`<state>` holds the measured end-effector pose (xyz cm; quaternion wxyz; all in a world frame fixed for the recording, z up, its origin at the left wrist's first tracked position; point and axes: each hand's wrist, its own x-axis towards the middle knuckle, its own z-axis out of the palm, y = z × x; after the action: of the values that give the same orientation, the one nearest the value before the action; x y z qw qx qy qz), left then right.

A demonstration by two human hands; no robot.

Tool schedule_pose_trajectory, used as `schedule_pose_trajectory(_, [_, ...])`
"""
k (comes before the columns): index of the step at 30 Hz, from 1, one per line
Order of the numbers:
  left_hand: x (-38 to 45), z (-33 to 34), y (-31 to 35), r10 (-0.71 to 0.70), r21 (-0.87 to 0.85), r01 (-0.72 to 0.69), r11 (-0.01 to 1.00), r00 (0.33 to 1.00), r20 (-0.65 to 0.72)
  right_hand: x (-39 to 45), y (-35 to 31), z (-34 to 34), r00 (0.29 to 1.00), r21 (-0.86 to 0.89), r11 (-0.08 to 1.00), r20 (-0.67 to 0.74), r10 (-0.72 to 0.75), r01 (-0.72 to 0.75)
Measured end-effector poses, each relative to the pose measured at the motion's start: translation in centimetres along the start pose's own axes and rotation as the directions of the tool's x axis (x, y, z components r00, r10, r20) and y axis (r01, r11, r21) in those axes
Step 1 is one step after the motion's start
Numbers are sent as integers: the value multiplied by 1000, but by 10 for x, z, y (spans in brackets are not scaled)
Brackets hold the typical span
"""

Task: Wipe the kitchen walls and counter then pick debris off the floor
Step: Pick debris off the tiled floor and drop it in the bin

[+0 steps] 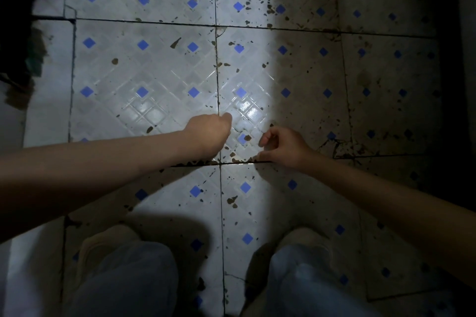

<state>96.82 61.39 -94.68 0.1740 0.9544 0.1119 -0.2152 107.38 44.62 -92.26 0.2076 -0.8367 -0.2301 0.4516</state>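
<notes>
Seen from above, crouched over a white tiled floor (159,80) patterned with small blue diamonds and scattered with brown debris flecks (176,42), thickest toward the far right edge. Left hand (210,134) curled into a loose fist above the grout cross near the floor's middle; whether anything sits inside cannot be told. Right hand (284,147) just beside it, thumb and forefinger bent toward each other with a gap between, pinching nothing visible, close over a brown fleck (247,137) on a blue diamond. Pale shoes (103,247) and grey trouser knees (123,285) at the near edge. Dark broom bristles (23,33) at the far left edge.
</notes>
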Motion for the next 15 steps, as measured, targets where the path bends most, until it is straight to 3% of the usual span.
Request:
schedule_pose_trajectory(11, [-18, -4, 6, 81, -248, -50, 968, 990, 118, -15, 6, 7, 999, -39, 999, 39, -24, 26])
schedule_pose_trajectory(15, [-19, -4, 9, 52, -360, -2, 933, 990, 128, -19, 9, 7, 1000, -41, 999, 29, -4, 5])
